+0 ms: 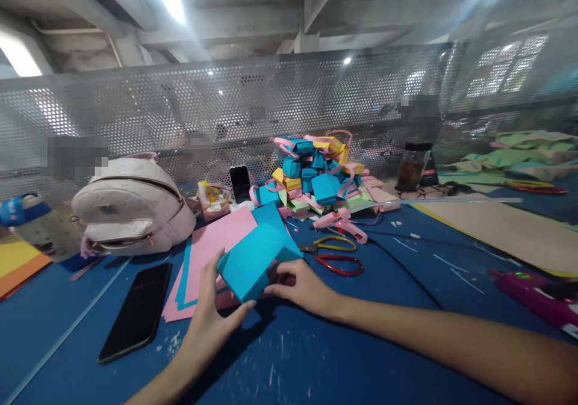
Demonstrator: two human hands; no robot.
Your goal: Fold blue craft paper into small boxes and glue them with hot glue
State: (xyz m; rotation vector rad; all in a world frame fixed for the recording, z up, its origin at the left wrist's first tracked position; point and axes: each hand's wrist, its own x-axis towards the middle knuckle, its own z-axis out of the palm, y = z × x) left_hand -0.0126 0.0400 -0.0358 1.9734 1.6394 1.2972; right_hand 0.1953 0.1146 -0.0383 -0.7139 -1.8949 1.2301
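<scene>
While both hands work one blue box, the left hand does the clear gripping. Left thumb and fingers are spread wide, box between them: fingers up the left side, thumb at the bottom front corner. Right hand is curled, thumb and index close together with a small gap behind the tips. Tips are at the box's lower right edge; contact looks likely, but can't tell if they pinch a flap, since the index tip is partly hidden.

Box sits between the two hands, tilted, largest face up, in front of the pink paper and over its near right part. Can't tell if its underside touches anything.

Left forearm comes up from the bottom edge, angled right, palm side toward the box. Right forearm runs in from the right edge, nearly flat, low over the blue table, wrist roughly straight.

Near the right hand, just beyond it: scissors, then the pink glue gun. Left of the left hand: black phone, lying flat.
</scene>
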